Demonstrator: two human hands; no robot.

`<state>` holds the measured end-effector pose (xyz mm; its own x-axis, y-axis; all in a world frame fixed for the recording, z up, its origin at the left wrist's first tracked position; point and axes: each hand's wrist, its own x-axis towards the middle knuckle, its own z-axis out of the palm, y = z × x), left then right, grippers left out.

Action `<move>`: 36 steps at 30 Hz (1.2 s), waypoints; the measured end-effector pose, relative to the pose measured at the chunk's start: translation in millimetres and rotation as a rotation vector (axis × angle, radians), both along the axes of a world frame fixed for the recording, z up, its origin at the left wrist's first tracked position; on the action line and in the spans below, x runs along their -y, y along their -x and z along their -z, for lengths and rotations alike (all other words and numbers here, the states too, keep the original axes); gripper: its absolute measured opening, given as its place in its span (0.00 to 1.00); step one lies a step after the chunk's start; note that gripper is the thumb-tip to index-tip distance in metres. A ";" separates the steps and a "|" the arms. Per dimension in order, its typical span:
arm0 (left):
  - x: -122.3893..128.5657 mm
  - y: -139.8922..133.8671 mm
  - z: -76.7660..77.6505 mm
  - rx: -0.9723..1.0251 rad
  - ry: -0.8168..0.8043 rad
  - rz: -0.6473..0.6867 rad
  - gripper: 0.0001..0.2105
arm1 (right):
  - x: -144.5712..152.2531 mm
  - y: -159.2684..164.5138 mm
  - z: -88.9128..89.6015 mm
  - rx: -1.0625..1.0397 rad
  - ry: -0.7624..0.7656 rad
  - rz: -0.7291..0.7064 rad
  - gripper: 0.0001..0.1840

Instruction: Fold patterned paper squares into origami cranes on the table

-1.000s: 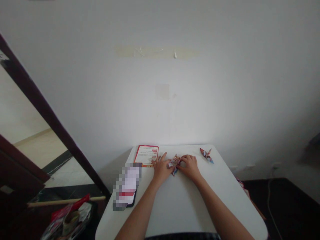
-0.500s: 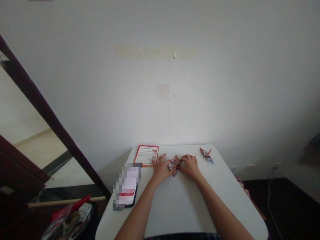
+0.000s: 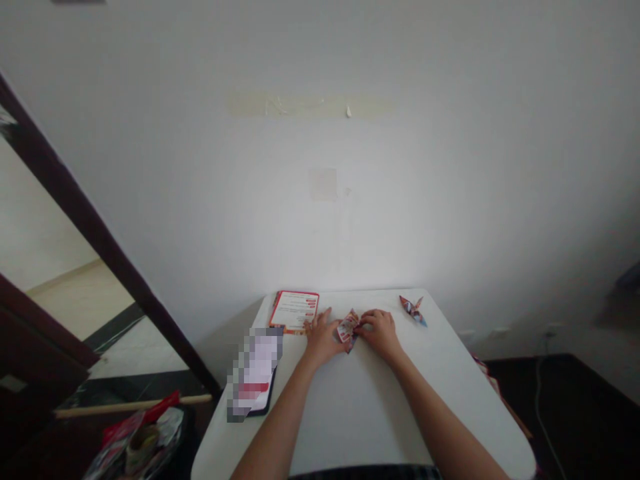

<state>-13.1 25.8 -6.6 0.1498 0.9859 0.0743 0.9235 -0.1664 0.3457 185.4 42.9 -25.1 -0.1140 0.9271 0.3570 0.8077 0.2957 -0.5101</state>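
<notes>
A small piece of folded printed paper (image 3: 347, 328), red, white and brown, lies on the white table (image 3: 355, 413) between my two hands. My left hand (image 3: 323, 339) rests with its fingers spread, the thumb against the paper's lower left side. On the other side, my right hand (image 3: 379, 331) has curled fingers, with thumb and forefinger pinching the paper's right edge. Part of the paper is covered by these fingertips. A finished-looking folded paper figure with pointed ends (image 3: 413, 311) sits to the right, apart from both hands.
Printed cards with red borders (image 3: 295, 310) lie at the back left, close to my left fingertips. A phone (image 3: 257, 373), partly blurred out, lies in front of them. The wall (image 3: 345, 233) stands behind the table. A bin with wrappers (image 3: 145, 440) is on the floor at left.
My right fingers have shifted slightly along the paper's right side, and the paper's upper flap is turned a little. My left hand stays nearly still.
</notes>
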 end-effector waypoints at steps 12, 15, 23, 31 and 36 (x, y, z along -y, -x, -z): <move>0.5 1.5 0.5 -0.022 0.008 0.017 0.32 | 3.6 4.4 -3.4 -0.018 -0.023 0.054 0.04; 0.2 2.2 1.2 -0.021 0.008 0.034 0.32 | -1.3 -1.9 1.6 -0.039 -0.010 -0.008 0.04; 0.1 1.8 1.3 -0.005 0.019 0.032 0.33 | -5.8 -4.4 8.3 -0.023 -0.050 -0.008 0.06; 0.5 1.7 1.0 -0.026 0.021 0.037 0.33 | 3.4 2.7 4.4 0.033 -0.084 0.021 0.04; 2.0 0.5 -1.1 -0.027 0.037 0.024 0.34 | 2.7 4.5 5.7 0.068 -0.086 0.035 0.03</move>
